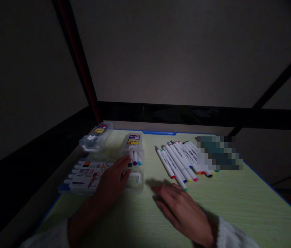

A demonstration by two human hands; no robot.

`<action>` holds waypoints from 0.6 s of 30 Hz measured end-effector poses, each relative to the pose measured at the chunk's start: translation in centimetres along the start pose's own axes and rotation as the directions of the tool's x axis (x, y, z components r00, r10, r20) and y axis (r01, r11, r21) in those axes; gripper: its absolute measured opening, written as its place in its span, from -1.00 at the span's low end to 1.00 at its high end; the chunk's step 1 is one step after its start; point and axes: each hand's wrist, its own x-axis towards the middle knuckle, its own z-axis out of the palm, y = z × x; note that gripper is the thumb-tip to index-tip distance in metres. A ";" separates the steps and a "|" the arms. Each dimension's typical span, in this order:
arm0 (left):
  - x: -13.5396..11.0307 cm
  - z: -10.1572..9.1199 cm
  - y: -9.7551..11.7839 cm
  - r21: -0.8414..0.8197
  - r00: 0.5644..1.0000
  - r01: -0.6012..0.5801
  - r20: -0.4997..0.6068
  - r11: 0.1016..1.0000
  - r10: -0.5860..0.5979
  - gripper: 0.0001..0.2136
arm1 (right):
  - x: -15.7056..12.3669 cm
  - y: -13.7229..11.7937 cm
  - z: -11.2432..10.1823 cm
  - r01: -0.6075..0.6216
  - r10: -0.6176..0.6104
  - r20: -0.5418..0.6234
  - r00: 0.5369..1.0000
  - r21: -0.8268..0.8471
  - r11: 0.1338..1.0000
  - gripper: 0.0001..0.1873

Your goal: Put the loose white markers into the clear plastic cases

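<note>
My left hand (113, 177) reaches over a clear plastic case (142, 151) whose lid is folded open towards me. Its fingertips lie at the dark-tipped end of a marker, with the thumb apart from the fingers; I see no marker between them. Inside that case are a few white markers (135, 158) with dark, purple and light blue ends. My right hand (180, 206) rests low over the table, fingers loosely stretched and thumb apart, holding nothing. Beyond it a row of several loose white markers (178, 162) with coloured ends lies on the tabletop.
A closed clear case of markers with a printed label (85, 177) lies left, beside my left wrist. Another clear case (97, 137) stands at the back left corner. A blurred dark flat shape (220, 153) is at the right. The pale green table (251, 203) has a blue edge.
</note>
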 end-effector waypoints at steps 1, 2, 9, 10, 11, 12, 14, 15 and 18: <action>0.0 0.0 0.0 0.002 1.000 -0.002 0.008 1.000 0.002 -0.65 | 0.0 0.0 0.0 0.004 -0.004 -0.004 1.000 -0.005 1.000 -0.74; 0.0 0.0 -0.1 0.005 1.000 -0.004 0.019 1.000 0.003 -0.64 | 0.0 0.0 0.0 0.006 -0.006 -0.014 1.000 -0.015 1.000 -0.74; 0.1 -0.9 0.3 0.007 0.998 -0.043 0.041 0.999 0.043 -0.57 | 0.0 0.0 0.0 -0.002 0.002 -0.013 1.000 -0.047 0.999 -0.78; 0.1 -1.1 0.3 0.008 0.997 -0.047 0.054 0.999 0.047 -0.56 | 0.1 0.0 -0.1 -0.007 0.007 -0.012 1.000 -0.046 0.999 -0.78; 0.0 -1.2 0.4 0.008 0.996 -0.055 0.065 0.998 0.054 -0.55 | 0.1 0.0 -0.1 -0.009 0.009 -0.012 1.000 -0.046 0.999 -0.78; 0.0 -1.4 0.4 0.011 0.995 -0.068 0.074 0.998 0.067 -0.55 | 0.2 0.1 -0.1 -0.004 0.004 -0.014 1.000 -0.048 0.999 -0.78; 0.0 -1.6 0.2 0.037 0.992 -0.107 0.070 0.994 0.104 -0.57 | 0.2 0.1 -0.1 0.031 -0.033 -0.027 0.999 -0.072 0.997 -0.77; 0.0 -1.7 0.1 0.061 0.990 -0.130 0.054 0.990 0.127 -0.59 | 0.2 0.2 0.0 0.054 -0.058 -0.034 0.998 -0.093 0.994 -0.77; 0.1 -2.1 -0.3 0.136 0.975 -0.215 -0.028 0.967 0.221 -0.67 | 0.0 0.4 0.1 0.121 -0.131 -0.048 0.990 -0.161 0.980 -0.77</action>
